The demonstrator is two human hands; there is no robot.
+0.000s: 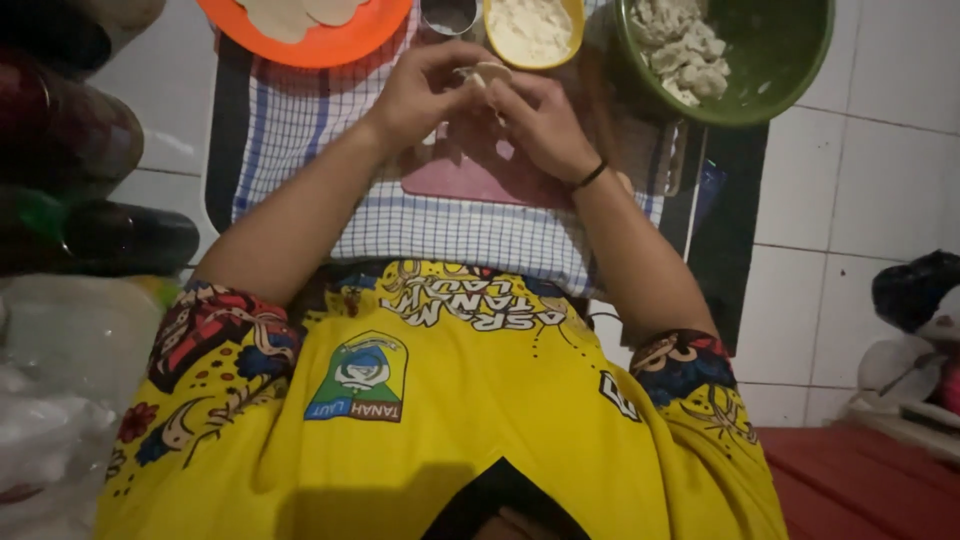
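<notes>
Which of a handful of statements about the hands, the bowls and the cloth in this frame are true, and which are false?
1. Both hands, the left hand and right hand, pinch a small pale piece of dough together. True.
2. The round green plastic bowl is empty. False: it holds pale lumps of filling.
3. The right wrist wears a thin black band. True.
4. The orange plastic plate sits right of the green bowl. False: it is on the left.
5. A blue-and-white checked cloth lies under the hands. True.
</notes>
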